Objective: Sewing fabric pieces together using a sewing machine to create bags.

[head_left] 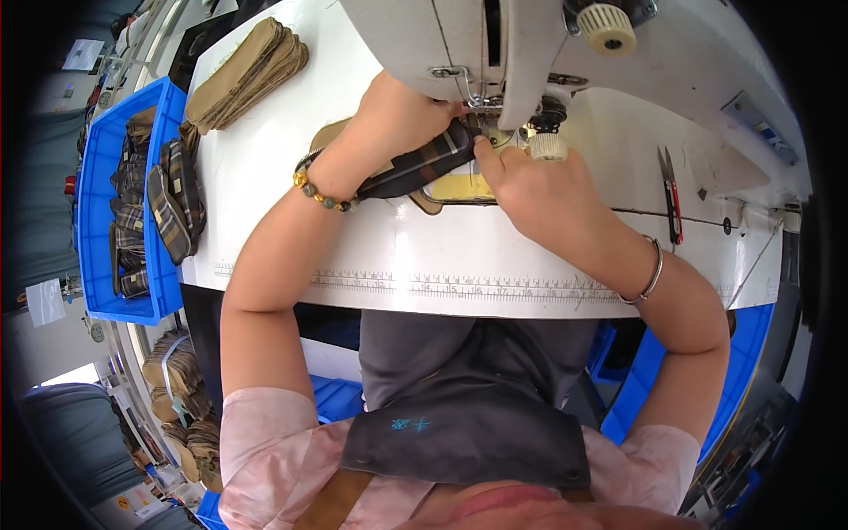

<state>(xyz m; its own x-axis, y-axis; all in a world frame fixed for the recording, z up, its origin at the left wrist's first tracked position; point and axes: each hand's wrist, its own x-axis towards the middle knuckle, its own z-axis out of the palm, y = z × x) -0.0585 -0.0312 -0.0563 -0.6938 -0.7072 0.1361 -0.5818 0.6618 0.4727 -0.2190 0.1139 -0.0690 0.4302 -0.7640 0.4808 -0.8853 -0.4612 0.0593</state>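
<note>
A dark plaid fabric piece [415,168] with a tan edge lies under the needle area of a white sewing machine [521,53]. My left hand [397,115] lies over the piece, its fingers closed on it by the presser foot [481,106]. From the other side, my right hand [543,185] has its fingers curled and its fingertips on the piece's right end close to the needle. The machine and my hands partly hide the fingertips. Below the fabric, a yellow patch [464,187] shows on the machine bed.
Tan cut pieces [247,75] are stacked at the far left of the white table [521,256]. Beside it, a blue bin [163,203] holds several plaid pieces, and more plaid pieces [177,199] lean at its edge. Red-handled scissors [674,208] lie right of the machine.
</note>
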